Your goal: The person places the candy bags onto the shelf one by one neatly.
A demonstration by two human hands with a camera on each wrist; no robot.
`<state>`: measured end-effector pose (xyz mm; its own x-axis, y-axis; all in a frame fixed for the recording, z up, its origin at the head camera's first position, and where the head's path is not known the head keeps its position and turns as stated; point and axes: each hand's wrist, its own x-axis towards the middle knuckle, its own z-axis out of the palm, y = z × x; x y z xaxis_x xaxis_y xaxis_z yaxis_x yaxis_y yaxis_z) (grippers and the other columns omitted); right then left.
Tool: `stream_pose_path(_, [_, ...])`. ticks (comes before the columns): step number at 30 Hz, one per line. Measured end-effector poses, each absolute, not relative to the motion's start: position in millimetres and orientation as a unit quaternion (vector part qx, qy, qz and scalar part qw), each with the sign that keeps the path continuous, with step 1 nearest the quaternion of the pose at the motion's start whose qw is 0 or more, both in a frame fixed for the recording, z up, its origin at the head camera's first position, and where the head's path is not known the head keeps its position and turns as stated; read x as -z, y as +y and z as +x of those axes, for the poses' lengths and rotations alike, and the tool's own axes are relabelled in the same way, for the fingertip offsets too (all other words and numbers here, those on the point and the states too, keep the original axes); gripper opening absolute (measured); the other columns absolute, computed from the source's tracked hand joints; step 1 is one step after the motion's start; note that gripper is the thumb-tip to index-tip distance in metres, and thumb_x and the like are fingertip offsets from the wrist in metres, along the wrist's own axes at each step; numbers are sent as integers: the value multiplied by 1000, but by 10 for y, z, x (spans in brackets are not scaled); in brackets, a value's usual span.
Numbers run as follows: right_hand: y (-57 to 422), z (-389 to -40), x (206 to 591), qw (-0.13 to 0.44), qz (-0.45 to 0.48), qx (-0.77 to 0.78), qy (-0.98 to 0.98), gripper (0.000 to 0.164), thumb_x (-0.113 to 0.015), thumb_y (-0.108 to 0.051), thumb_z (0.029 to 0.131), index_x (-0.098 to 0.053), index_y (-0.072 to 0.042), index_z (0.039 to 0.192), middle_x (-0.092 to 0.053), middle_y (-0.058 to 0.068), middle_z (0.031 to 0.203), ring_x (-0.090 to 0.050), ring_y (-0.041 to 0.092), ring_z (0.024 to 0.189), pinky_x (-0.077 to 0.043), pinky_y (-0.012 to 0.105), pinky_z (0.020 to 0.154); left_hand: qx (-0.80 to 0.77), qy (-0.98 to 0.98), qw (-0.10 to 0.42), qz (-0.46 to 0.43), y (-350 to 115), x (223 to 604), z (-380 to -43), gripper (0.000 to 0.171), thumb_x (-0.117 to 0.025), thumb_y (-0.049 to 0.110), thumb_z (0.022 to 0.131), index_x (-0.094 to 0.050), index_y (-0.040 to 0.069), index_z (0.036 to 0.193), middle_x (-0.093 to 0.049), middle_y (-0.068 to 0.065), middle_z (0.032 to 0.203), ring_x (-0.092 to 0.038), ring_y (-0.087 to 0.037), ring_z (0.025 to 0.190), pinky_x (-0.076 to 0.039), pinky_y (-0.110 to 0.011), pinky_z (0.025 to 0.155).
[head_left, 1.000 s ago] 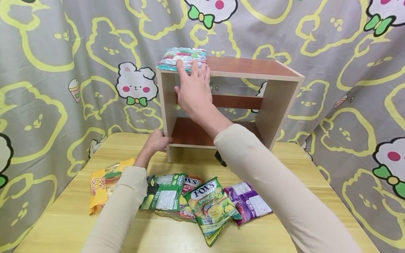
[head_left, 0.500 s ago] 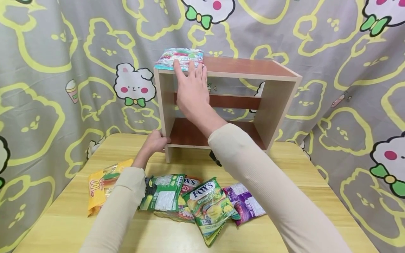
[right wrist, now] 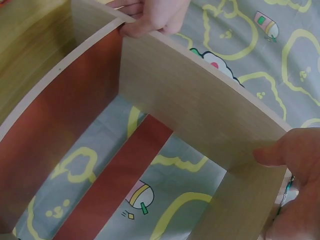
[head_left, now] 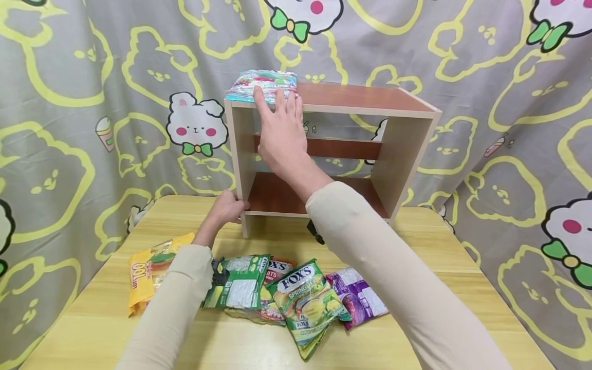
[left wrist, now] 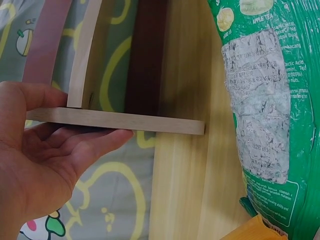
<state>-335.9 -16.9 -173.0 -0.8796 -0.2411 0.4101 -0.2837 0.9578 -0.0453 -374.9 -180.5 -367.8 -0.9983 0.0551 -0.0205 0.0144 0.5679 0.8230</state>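
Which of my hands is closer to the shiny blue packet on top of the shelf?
Right. Your right hand is at the front edge of the shiny blue packet; your left hand is well below it, gripping the shelf low on its left side.

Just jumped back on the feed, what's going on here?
A person has both hands at a small wooden shelf standing on the table. The left hand grips its left side panel by the lower board. The right hand reaches over the top front edge, fingers at a shiny blue packet lying on top. More packets lie on the table in front.
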Motion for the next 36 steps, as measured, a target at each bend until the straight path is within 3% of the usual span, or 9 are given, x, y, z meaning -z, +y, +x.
stream_pose_path(9, [-124,-3340,1673,234,149,-118,-954,71,-47,-16,89,-17,-28,153,-20,9,156,-10,31,144,1,39,118,-462,886,17,20,-1798,3678,-3745,41,-53,16,88,-54,-8,122,-58,-27,116,-63,-38,99,-59,-40,67])
stream_pose_path(15, [-121,-3319,1665,239,156,-118,-951,67,-44,-16,91,-18,-22,153,-21,11,155,-10,33,144,0,44,118,-459,888,12,20,-1803,3682,-3748,39,-53,16,87,-56,-8,118,-59,-26,113,-63,-35,96,-59,-40,67])
stream_pose_path(19, [-102,-3306,1653,265,170,-115,-942,61,-41,-16,93,-22,-13,151,-31,11,151,-21,30,140,-7,45,118,-463,886,15,20,-1807,3682,-3752,38,-53,16,87,-57,-8,116,-59,-25,112,-63,-35,95,-59,-39,67])
stream_pose_path(24, [-21,-3304,1655,299,192,-138,-924,56,-39,-15,93,-29,-7,147,-41,6,146,-35,23,134,-16,37,117,-464,886,15,19,-1803,3689,-3763,37,-53,16,88,-57,-9,115,-59,-26,110,-64,-35,93,-59,-39,66])
stream_pose_path(30, [98,-3319,1650,333,210,-218,-893,52,-42,-10,91,-40,-4,142,-54,10,134,-53,22,121,-42,26,102,-466,885,20,18,-1813,3689,-3767,40,-53,16,89,-55,-9,120,-58,-26,114,-63,-36,97,-59,-39,68])
stream_pose_path(36, [203,-3328,1640,330,212,-248,-886,50,-44,-9,89,-45,-5,139,-57,10,132,-59,20,114,-48,23,93,-466,884,20,15,-1806,3685,-3760,40,-54,16,89,-54,-9,121,-58,-27,115,-62,-36,99,-59,-39,69])
